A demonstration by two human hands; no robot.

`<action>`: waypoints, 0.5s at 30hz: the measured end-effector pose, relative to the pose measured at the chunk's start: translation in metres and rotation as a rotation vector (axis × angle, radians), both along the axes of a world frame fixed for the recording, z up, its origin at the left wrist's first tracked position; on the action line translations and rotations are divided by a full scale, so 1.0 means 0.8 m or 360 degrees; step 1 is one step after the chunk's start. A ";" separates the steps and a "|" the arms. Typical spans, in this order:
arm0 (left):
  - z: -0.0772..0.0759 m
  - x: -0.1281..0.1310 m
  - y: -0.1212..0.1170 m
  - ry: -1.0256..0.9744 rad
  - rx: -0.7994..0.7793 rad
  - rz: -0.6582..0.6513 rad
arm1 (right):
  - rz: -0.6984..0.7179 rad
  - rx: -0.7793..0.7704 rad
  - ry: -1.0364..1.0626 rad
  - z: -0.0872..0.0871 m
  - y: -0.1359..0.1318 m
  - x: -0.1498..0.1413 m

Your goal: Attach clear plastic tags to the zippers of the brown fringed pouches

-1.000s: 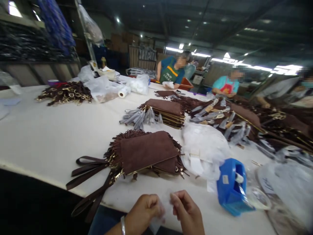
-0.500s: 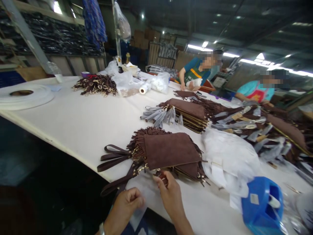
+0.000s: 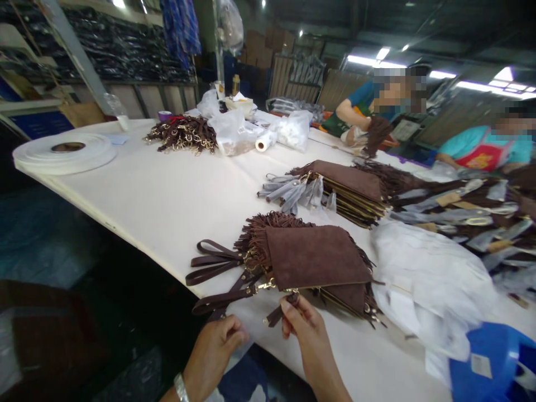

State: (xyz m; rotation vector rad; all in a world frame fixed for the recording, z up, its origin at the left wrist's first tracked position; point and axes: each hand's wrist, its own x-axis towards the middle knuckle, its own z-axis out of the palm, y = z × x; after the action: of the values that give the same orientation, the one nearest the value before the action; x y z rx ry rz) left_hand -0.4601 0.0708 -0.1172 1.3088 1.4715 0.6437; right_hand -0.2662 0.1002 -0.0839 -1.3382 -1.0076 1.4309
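Observation:
A stack of brown suede fringed pouches (image 3: 316, 258) with wrist straps (image 3: 213, 262) lies at the near edge of the white table (image 3: 167, 195). My right hand (image 3: 304, 329) pinches a small brown zipper tab (image 3: 280, 312) hanging from the top pouch's front edge. My left hand (image 3: 215, 349) is closed on a thin clear plastic piece (image 3: 243, 352) just below the table edge. A bracelet shows on my left wrist.
A second pouch stack (image 3: 355, 190) with grey plastic sleeves (image 3: 288, 192) lies farther back. White plastic bags (image 3: 431, 273) and a blue tape dispenser (image 3: 494, 363) sit at right. A white tape roll (image 3: 67, 153) and strap pile (image 3: 182, 134) lie at left. Two people work across the table.
The view swung left. My right hand reached from the plastic piece to the top pouch and took hold of its zipper tab. My left hand kept the plastic piece.

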 end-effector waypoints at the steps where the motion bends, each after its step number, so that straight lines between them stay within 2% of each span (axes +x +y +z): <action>1: -0.004 0.000 0.000 -0.0059 -0.0019 0.0006 | -0.0005 -0.0023 0.0054 0.001 -0.001 -0.001; 6: -0.015 0.009 0.002 -0.0504 -0.0263 0.0060 | -0.0002 -0.0107 0.0259 0.001 -0.003 -0.002; 11: -0.008 0.018 0.005 -0.0843 -0.0532 0.0028 | 0.0062 -0.0141 0.0462 0.002 -0.001 0.003; 15: -0.001 0.019 0.006 -0.0942 -0.0702 0.0022 | 0.0105 -0.0141 0.0495 0.000 0.002 0.007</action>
State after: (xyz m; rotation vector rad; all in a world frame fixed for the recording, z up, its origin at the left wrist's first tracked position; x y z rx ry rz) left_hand -0.4453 0.0757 -0.1179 0.6852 1.0502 0.6043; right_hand -0.2609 0.1016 -0.0839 -1.1073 -0.7967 1.6888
